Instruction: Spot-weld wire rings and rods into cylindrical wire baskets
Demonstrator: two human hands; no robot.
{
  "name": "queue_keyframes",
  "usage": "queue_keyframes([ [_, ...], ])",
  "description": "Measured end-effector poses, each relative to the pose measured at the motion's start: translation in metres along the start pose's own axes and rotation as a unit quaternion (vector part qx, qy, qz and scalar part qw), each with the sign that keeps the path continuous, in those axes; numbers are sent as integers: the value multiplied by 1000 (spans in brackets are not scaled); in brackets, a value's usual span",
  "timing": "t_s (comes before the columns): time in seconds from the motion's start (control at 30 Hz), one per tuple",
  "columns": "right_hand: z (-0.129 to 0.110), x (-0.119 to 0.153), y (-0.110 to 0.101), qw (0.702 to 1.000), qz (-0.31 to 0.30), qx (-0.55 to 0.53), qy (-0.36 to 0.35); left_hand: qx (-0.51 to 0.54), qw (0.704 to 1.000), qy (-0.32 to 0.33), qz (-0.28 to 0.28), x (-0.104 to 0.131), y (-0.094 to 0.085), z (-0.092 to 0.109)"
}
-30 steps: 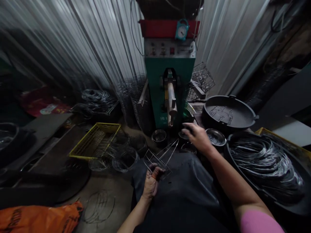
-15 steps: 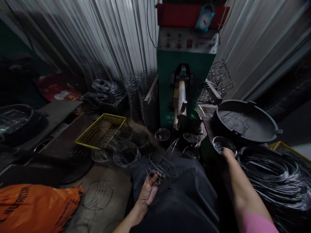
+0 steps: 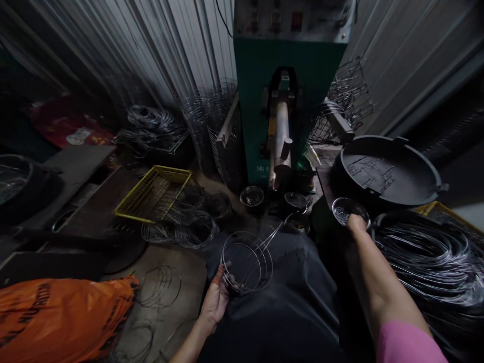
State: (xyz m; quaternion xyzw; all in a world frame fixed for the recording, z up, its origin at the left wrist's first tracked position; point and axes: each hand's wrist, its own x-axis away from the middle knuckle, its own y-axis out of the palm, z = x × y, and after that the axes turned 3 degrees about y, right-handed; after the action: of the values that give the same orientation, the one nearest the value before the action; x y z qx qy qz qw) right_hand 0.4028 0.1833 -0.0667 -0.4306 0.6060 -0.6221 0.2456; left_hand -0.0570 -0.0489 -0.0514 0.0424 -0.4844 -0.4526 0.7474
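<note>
My left hand point(image 3: 215, 302) grips a round wire frame point(image 3: 260, 262) by its near left edge. The frame has thin metal rings and a pair of long wires pointing away to the right, and I hold it above the dark apron point(image 3: 280, 312) over my lap. My right hand point(image 3: 357, 224) reaches into a small metal bowl point(image 3: 334, 207) on the right, which contains small shiny metal pieces. Its fingertips are hidden inside the bowl, so I cannot see whether they pinch anything.
A green machine point(image 3: 245, 116) with a protruding metal arm point(image 3: 282, 131) stands ahead. To the right are a large black pan point(image 3: 408, 174) and a wire coil point(image 3: 427, 262). Leftward lie a yellow basket point(image 3: 132, 199), stacked wire rings point(image 3: 196, 229) and an orange bag point(image 3: 68, 312).
My left hand has shifted slightly left, and the wire frame now faces me more. My right hand stays at the bowl. The view has tilted downward.
</note>
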Motion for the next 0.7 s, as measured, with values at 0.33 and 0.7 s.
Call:
queue_keyframes([
  [0.33,-12,34,-13,988,132,-81,-2,-184,981,-47,-34,-3,-9,43],
  [0.7,-42,185,42,885,-32,-435,-163,-106,987,-3,-124,-42,28,18],
])
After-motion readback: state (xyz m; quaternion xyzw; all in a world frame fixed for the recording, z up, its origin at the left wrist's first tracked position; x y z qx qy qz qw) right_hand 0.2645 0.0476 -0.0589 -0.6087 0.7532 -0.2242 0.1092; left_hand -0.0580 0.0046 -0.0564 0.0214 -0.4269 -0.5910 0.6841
